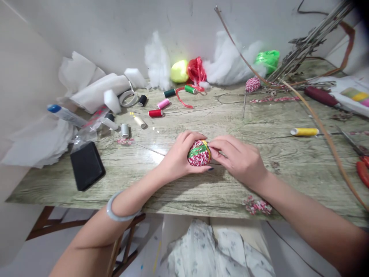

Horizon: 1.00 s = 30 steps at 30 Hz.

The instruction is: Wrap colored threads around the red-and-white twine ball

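Observation:
My left hand is wrapped round a small ball wound in red-and-white twine with green and yellow strands, resting at the middle of the wood-grain table. My right hand pinches the ball's right side near the yellow strand, fingers pressed together. A pale bangle sits on my left wrist.
Thread spools in several colours lie behind the hands, a yellow spool to the right. A black case lies left. White stuffing, paper, twigs, a twine ball and red-handled scissors crowd the back and right.

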Each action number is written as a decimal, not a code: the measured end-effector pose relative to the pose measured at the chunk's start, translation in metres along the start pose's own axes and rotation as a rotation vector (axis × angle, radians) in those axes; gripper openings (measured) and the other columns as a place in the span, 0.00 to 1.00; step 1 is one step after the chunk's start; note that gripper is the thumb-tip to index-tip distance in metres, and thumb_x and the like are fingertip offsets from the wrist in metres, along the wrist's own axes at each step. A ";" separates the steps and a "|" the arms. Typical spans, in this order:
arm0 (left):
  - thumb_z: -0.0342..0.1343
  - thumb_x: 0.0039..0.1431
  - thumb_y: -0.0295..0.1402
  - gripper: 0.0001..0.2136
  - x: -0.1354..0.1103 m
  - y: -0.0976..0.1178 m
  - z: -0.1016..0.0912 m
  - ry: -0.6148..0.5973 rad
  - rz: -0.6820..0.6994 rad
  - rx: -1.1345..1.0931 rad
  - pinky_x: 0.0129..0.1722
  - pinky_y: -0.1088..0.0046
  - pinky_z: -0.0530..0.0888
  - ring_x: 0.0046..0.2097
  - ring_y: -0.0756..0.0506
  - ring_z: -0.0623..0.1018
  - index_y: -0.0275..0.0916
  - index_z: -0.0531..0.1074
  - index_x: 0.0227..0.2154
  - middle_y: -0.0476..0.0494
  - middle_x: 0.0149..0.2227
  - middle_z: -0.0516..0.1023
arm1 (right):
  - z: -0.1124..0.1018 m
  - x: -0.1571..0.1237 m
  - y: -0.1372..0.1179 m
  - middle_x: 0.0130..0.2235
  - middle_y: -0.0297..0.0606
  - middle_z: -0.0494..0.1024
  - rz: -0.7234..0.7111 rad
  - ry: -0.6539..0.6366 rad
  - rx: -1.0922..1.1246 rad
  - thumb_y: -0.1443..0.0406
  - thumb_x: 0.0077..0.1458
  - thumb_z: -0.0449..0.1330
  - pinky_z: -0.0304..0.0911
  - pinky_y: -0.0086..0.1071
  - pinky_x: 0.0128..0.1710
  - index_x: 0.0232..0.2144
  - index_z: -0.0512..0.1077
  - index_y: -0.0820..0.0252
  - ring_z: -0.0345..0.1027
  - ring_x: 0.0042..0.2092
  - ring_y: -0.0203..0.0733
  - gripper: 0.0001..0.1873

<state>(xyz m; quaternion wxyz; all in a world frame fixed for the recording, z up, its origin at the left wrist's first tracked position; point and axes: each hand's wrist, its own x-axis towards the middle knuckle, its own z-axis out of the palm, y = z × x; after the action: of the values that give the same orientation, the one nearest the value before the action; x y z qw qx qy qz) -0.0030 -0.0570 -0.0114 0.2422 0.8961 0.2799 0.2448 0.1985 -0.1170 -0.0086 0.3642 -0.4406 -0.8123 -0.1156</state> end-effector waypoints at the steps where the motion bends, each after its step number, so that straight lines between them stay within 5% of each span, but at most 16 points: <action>1: 0.66 0.48 0.51 0.33 0.000 -0.001 0.003 -0.013 -0.044 -0.025 0.54 0.56 0.68 0.53 0.37 0.71 0.42 0.63 0.53 0.37 0.51 0.72 | 0.002 -0.001 0.002 0.39 0.38 0.82 -0.008 -0.007 -0.007 0.70 0.63 0.55 0.67 0.28 0.35 0.40 0.73 0.58 0.76 0.37 0.36 0.07; 5: 0.66 0.43 0.56 0.40 -0.002 -0.007 0.003 -0.090 -0.091 -0.102 0.55 0.52 0.66 0.53 0.34 0.68 0.41 0.62 0.55 0.35 0.53 0.70 | 0.010 -0.005 0.011 0.39 0.39 0.82 -0.055 -0.036 -0.014 0.69 0.63 0.55 0.67 0.29 0.34 0.41 0.73 0.60 0.76 0.37 0.37 0.07; 8: 0.51 0.65 0.48 0.27 -0.001 -0.008 -0.014 -0.248 -0.009 -0.171 0.60 0.52 0.62 0.59 0.36 0.65 0.43 0.56 0.62 0.35 0.59 0.66 | 0.011 -0.007 0.014 0.40 0.39 0.82 -0.082 -0.045 0.013 0.69 0.64 0.55 0.68 0.29 0.35 0.42 0.73 0.60 0.77 0.37 0.37 0.08; 11: 0.49 0.67 0.43 0.23 0.002 -0.009 -0.029 -0.365 0.029 -0.138 0.59 0.53 0.62 0.56 0.38 0.68 0.44 0.59 0.61 0.37 0.56 0.70 | 0.009 -0.007 0.012 0.40 0.39 0.83 -0.153 -0.044 0.023 0.69 0.64 0.55 0.69 0.28 0.33 0.42 0.74 0.59 0.77 0.36 0.36 0.08; 16: 0.65 0.50 0.48 0.26 0.003 -0.013 -0.022 -0.271 -0.026 -0.108 0.51 0.57 0.69 0.49 0.37 0.71 0.38 0.67 0.46 0.38 0.47 0.72 | 0.004 -0.006 0.008 0.40 0.40 0.83 -0.219 -0.039 0.079 0.69 0.63 0.57 0.71 0.29 0.34 0.43 0.75 0.58 0.78 0.37 0.38 0.09; 21: 0.65 0.51 0.44 0.29 0.000 -0.015 -0.010 -0.232 -0.015 -0.360 0.51 0.60 0.71 0.51 0.38 0.74 0.40 0.61 0.52 0.35 0.52 0.71 | 0.001 -0.008 0.011 0.42 0.42 0.83 -0.218 -0.043 0.100 0.69 0.61 0.59 0.73 0.31 0.36 0.46 0.74 0.58 0.79 0.39 0.41 0.11; 27: 0.39 0.70 0.44 0.19 0.000 -0.015 -0.024 -0.414 0.060 -0.305 0.60 0.57 0.65 0.54 0.40 0.70 0.45 0.64 0.58 0.39 0.53 0.72 | 0.001 -0.010 0.014 0.43 0.37 0.83 -0.158 -0.103 0.227 0.68 0.61 0.60 0.73 0.30 0.36 0.45 0.75 0.53 0.79 0.39 0.39 0.10; 30: 0.39 0.70 0.42 0.19 -0.001 -0.016 -0.026 -0.455 0.052 -0.312 0.60 0.60 0.65 0.55 0.41 0.69 0.43 0.64 0.57 0.39 0.53 0.71 | 0.001 -0.011 0.015 0.44 0.36 0.83 -0.184 -0.122 0.196 0.67 0.62 0.59 0.73 0.29 0.35 0.45 0.75 0.53 0.79 0.39 0.38 0.10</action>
<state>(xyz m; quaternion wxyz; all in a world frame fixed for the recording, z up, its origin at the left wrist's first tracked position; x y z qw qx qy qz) -0.0242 -0.0382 -0.0009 0.4278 0.8867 0.1541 0.0834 0.2140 -0.1148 -0.0187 0.3434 -0.3328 -0.8773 -0.0414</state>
